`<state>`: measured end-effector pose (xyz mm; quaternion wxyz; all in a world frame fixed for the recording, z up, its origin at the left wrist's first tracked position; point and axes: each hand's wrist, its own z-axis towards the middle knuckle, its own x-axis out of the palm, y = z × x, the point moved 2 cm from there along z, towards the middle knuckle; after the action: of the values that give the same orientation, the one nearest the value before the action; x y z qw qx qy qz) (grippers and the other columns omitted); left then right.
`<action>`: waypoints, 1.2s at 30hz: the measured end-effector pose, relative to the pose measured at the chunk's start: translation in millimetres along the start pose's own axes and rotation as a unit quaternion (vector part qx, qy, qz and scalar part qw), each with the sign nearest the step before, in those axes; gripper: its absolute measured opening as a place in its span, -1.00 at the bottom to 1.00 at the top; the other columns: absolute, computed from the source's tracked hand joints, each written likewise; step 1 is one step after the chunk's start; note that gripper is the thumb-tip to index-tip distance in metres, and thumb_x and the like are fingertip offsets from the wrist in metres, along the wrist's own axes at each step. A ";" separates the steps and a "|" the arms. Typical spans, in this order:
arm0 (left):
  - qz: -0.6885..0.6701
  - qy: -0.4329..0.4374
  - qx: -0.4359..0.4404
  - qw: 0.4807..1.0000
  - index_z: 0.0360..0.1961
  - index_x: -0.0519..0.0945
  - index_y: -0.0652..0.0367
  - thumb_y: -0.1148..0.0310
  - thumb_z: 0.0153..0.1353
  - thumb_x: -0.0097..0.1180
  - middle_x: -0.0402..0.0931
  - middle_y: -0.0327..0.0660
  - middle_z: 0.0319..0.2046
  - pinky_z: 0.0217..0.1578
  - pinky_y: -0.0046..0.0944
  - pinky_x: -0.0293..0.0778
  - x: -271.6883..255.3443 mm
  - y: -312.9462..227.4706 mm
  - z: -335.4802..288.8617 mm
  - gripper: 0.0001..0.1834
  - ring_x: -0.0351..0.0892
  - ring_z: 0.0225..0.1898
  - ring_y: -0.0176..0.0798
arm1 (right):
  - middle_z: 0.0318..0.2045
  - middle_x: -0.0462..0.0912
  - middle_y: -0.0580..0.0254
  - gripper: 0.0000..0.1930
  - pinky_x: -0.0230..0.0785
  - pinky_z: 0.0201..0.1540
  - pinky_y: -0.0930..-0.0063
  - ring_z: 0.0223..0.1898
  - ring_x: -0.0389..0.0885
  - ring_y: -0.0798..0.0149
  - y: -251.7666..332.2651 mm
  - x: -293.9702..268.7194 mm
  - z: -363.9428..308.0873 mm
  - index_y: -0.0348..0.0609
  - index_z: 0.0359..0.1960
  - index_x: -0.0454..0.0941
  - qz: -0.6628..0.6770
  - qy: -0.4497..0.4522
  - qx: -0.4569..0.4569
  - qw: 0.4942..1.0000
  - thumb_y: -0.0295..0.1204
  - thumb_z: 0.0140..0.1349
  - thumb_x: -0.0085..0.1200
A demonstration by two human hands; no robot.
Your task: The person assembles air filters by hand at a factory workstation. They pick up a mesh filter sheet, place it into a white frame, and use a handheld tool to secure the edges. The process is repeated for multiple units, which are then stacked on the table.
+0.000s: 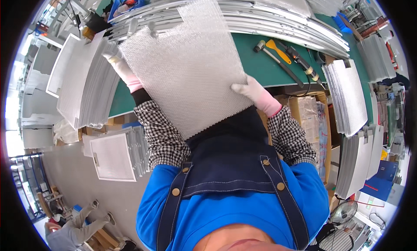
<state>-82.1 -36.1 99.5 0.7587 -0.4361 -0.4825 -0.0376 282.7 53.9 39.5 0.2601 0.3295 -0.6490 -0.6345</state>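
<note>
A large silvery mesh sheet (pixel 191 68), with a step cut out of its upper left corner, is tilted in front of my chest, above the bench edge. My left hand (pixel 124 71), in a white and pink glove, holds its left side; most of that hand is behind the sheet. Pale fingertip-like shapes show at the cut-out. Gripping the lower right edge, my right hand (pixel 256 94) has its gloved thumb on the front face and its fingers hidden behind.
Long metal strips (pixel 278 21) lie across the back of the green bench (pixel 247 55). A hammer (pixel 280 64), a yellow scraper (pixel 278 50) and a power screwdriver (pixel 304 64) lie to the right. Panel stacks stand left (pixel 89 86) and right (pixel 347 95). Another person (pixel 71 229) is at lower left.
</note>
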 end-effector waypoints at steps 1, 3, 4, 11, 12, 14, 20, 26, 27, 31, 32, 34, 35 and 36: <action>-0.029 0.000 0.005 1.000 0.41 0.28 0.25 -0.48 0.27 -0.10 0.39 0.10 0.27 0.18 0.10 0.49 4.9 -8.9 -7.3 0.03 0.49 0.19 0.02 | 0.30 0.44 0.03 -0.08 0.18 0.41 0.32 0.32 0.39 0.20 -3.8 2.3 2.5 -0.42 0.44 0.17 0.003 -0.004 -0.017 1.000 -0.14 0.18 0.37; 0.063 -0.044 0.057 0.995 0.41 0.30 0.25 -0.31 0.39 -0.07 0.43 0.04 0.24 0.15 -0.01 0.53 -10.6 -2.5 -2.2 -0.12 0.52 0.17 -0.06 | 0.22 0.52 0.06 -0.21 0.29 0.33 0.33 0.23 0.48 0.23 -0.9 1.1 -3.2 -0.40 0.37 0.29 0.052 0.021 0.015 0.998 -0.25 0.19 0.37; 0.115 -0.075 0.082 0.987 0.40 0.31 0.25 -0.22 0.44 -0.06 0.45 0.01 0.23 0.14 -0.06 0.55 -25.1 -1.2 -4.4 -0.20 0.54 0.16 -0.10 | 0.18 0.56 0.08 -0.27 0.35 0.29 0.33 0.19 0.52 0.24 4.8 3.6 -9.6 -0.40 0.33 0.35 0.079 0.041 0.038 0.995 -0.31 0.19 0.36; 0.180 0.309 -0.127 0.925 0.47 0.19 0.28 -0.36 0.12 0.26 0.45 0.03 0.27 0.24 -0.11 0.46 62.9 27.1 -105.4 0.14 0.52 0.21 -0.11 | -0.15 0.72 0.27 -0.68 0.53 -0.02 0.45 -0.15 0.65 0.42 -97.3 -3.6 -84.5 -0.36 0.03 0.62 0.000 -0.117 0.142 0.983 -0.45 0.30 0.27; 0.143 0.331 -0.144 0.922 0.47 0.18 0.29 -0.41 0.10 0.22 0.44 0.05 0.27 0.28 -0.09 0.42 55.1 32.5 -118.0 0.17 0.52 0.20 -0.11 | -0.17 0.72 0.29 -0.67 0.54 -0.04 0.42 -0.16 0.65 0.42 -115.2 1.7 -100.5 -0.36 0.03 0.62 -0.004 -0.094 0.138 0.986 -0.43 0.29 0.28; 0.122 0.323 -0.189 0.919 0.47 0.16 0.34 -0.46 0.10 0.16 0.42 0.10 0.27 0.30 -0.06 0.38 40.7 46.4 -138.1 0.22 0.47 0.23 -0.06 | -0.10 0.73 0.25 -0.59 0.50 0.04 0.44 -0.11 0.64 0.40 -131.5 9.0 -123.8 -0.37 0.06 0.62 -0.047 -0.088 0.199 0.975 -0.35 0.26 0.33; 0.006 0.358 -0.268 0.894 0.48 0.09 0.32 -0.38 -0.15 0.47 0.40 0.14 0.22 0.29 -0.01 0.37 30.8 33.1 -164.3 0.38 0.46 0.23 -0.02 | 0.10 0.64 0.17 -0.45 0.48 0.15 0.31 0.13 0.57 0.29 -36.6 -63.9 -48.6 -0.31 0.28 0.46 0.043 0.162 0.190 0.967 -0.40 0.28 0.25; -0.126 0.507 -0.248 0.816 0.46 0.23 0.26 -0.21 -0.01 0.48 0.46 0.22 0.07 0.14 0.07 0.32 28.1 24.8 -174.7 0.16 0.44 0.14 0.09 | 0.10 0.62 0.05 -0.49 0.49 0.12 0.12 0.07 0.62 -0.04 47.4 1.5 175.0 -0.04 0.22 0.51 -0.479 0.169 -0.327 0.797 -0.61 0.18 -0.03; -0.139 0.510 -0.236 0.815 0.45 0.25 0.25 -0.20 0.00 0.48 0.46 0.21 0.05 0.11 0.05 0.31 28.0 23.9 -174.2 0.14 0.44 0.11 0.07 | 0.13 0.60 0.05 -0.47 0.49 0.12 0.12 0.09 0.61 -0.06 47.1 35.7 204.6 0.00 0.24 0.49 -0.477 0.212 -0.328 0.787 -0.59 0.19 -0.05; -0.181 0.549 -0.154 0.801 0.47 0.23 0.19 -0.17 0.10 0.42 0.39 0.32 0.06 0.08 -0.02 0.35 8.7 21.2 -171.9 0.06 0.43 0.07 0.08 | 0.41 0.34 -0.05 -0.39 0.53 0.05 0.10 0.02 0.67 -0.07 36.2 124.2 268.4 0.05 0.46 0.22 -0.616 0.250 -0.402 0.629 -0.36 0.34 -0.07; -0.175 0.555 -0.144 0.801 0.46 0.23 0.20 -0.17 0.13 0.40 0.36 0.35 0.09 0.06 -0.04 0.39 5.1 20.4 -168.4 0.04 0.43 0.08 0.07 | 0.35 0.40 -0.06 -0.44 0.55 0.00 0.10 0.00 0.68 -0.05 31.3 126.8 277.3 0.02 0.41 0.28 -0.634 0.235 -0.382 0.630 -0.35 0.34 -0.06; -0.187 0.546 -0.132 0.806 0.46 0.23 0.20 -0.15 0.14 0.41 0.34 0.35 0.12 0.04 -0.03 0.41 2.0 21.0 -166.5 0.03 0.44 0.09 0.09 | 0.19 0.51 -0.03 -0.56 0.57 -0.08 0.09 -0.06 0.70 -0.02 21.2 138.8 287.9 -0.04 0.26 0.42 -0.668 0.225 -0.344 0.620 -0.36 0.33 -0.04; -0.185 0.539 -0.129 0.811 0.46 0.23 0.20 -0.15 0.13 0.41 0.33 0.35 0.12 0.03 -0.02 0.42 -2.2 21.3 -164.8 0.03 0.44 0.09 0.10 | 0.08 0.56 0.00 -0.63 0.58 -0.12 0.08 -0.10 0.71 0.00 20.2 140.0 289.8 -0.07 0.16 0.49 -0.687 0.225 -0.324 0.611 -0.37 0.33 -0.02; -0.186 0.539 -0.134 0.811 0.46 0.23 0.20 -0.14 0.12 0.42 0.33 0.35 0.12 0.01 -0.05 0.43 -2.8 23.4 -165.5 0.04 0.44 0.08 0.09 | -0.09 0.57 0.09 -0.77 0.58 -0.16 0.05 -0.20 0.72 0.00 30.0 140.0 276.2 -0.11 -0.04 0.54 -0.683 0.239 -0.301 0.621 -0.40 0.32 -0.02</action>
<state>43.3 -138.2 57.3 0.8096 -0.3451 -0.0584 -0.4712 -19.6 127.3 41.6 -0.0179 0.7214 0.0750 -0.6882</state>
